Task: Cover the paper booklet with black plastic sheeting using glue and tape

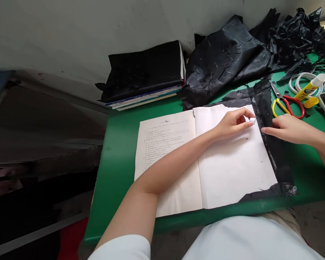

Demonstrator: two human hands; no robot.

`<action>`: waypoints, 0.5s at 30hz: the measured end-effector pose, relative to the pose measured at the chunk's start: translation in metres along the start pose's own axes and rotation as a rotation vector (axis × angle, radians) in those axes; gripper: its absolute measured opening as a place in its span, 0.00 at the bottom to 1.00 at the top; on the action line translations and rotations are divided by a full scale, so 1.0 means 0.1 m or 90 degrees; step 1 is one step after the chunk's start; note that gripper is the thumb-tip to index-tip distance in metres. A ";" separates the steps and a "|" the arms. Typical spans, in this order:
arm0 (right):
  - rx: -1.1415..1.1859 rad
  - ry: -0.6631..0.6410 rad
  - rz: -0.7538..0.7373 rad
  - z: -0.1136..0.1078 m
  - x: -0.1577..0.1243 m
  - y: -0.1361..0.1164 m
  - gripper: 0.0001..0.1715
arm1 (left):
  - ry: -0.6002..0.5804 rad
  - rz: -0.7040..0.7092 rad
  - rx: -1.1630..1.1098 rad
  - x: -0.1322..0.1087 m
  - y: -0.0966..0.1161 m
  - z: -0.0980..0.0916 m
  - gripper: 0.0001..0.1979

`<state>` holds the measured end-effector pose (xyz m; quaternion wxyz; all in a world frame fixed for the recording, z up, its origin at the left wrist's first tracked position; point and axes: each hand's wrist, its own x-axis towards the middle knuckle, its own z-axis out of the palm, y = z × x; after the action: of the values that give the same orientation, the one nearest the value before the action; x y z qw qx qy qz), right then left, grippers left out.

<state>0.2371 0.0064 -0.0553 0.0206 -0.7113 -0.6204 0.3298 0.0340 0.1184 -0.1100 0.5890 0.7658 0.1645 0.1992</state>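
Where the green table (119,144) met a scuffed grey wall (70,36), a stack of books (146,97) lay under a dark cover, and beside it crumpled black plastic (227,57) was heaped along the back edge towards the far right corner. To the left of the table the room fell away into shadow, with dim surfaces too dark to make out. Near the right edge lay scissors (287,103) with one red and one yellow handle, a yellow glue stick (310,88) with a white cap, and some white rings (300,77) behind it. In the middle of the table an open booklet lay flat, its printed page (162,144) on the left and its blank page (233,169) on the right, resting over a black sheet (273,151) that showed along the right and lower edges. The left hand (234,122) reached across the booklet and pinched a small white piece (252,121) narrowly between thumb and fingertips, at the upper right corner of the blank page. The right hand (287,130) lay just beside it, fingers extended and fairly flat, pressing on the black sheet and gripping nothing.
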 end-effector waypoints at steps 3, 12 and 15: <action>-0.061 -0.072 -0.006 -0.04 -0.06 0.07 0.31 | -0.014 -0.002 0.017 0.01 0.02 -0.01 0.23; -0.029 -0.047 -0.027 0.02 -0.13 0.08 0.30 | -0.037 -0.005 0.046 0.04 0.03 -0.01 0.22; 0.005 0.027 -0.020 0.09 -0.17 0.13 0.28 | -0.023 -0.011 0.021 0.06 0.01 0.00 0.24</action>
<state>0.2434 -0.0149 -0.0607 0.0414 -0.7083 -0.6293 0.3170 0.0391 0.1216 -0.1086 0.5808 0.7774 0.1638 0.1777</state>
